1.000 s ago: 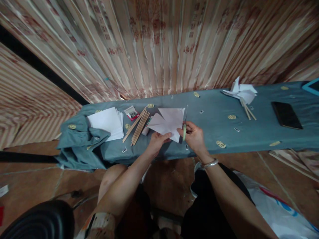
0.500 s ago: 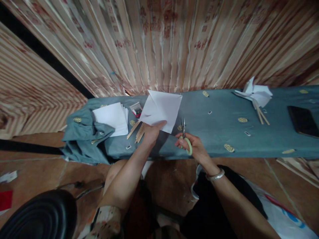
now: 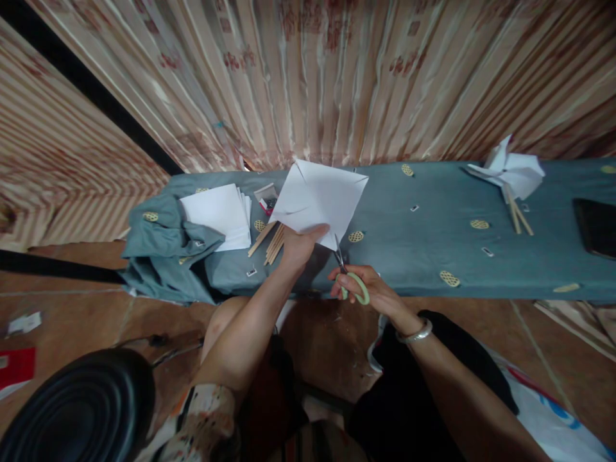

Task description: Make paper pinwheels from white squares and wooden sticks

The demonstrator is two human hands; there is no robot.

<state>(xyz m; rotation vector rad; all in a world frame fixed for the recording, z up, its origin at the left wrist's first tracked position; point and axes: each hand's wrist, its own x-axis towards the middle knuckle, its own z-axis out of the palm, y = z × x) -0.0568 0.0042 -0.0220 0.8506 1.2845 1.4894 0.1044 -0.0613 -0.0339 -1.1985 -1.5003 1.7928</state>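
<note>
My left hand (image 3: 303, 245) pinches a white square sheet of paper (image 3: 320, 196) by its lower edge, thumb on top. Slits run in from some of the sheet's corners. In my right hand (image 3: 363, 285) is a pair of scissors with pale green handles (image 3: 360, 290). Their blades meet the paper's near corner, and I cannot tell how far apart they are. Under and left of the sheet lie several wooden sticks (image 3: 274, 247) and a small open box (image 3: 266, 197) of dark bits. A stack of white paper (image 3: 219, 218) rests farther left.
A narrow table with a green cloth (image 3: 409, 256) runs across the view, a curtain (image 3: 337, 83) behind it. Toward the right lie paper pinwheels on sticks (image 3: 517, 176) and a black phone (image 3: 597, 224). A round black stool (image 3: 81, 410) stands at lower left.
The scissors have moved left and tilted toward the sheet, so their blades now reach its near corner. The paper is still in my left hand. The view has shifted slightly.
</note>
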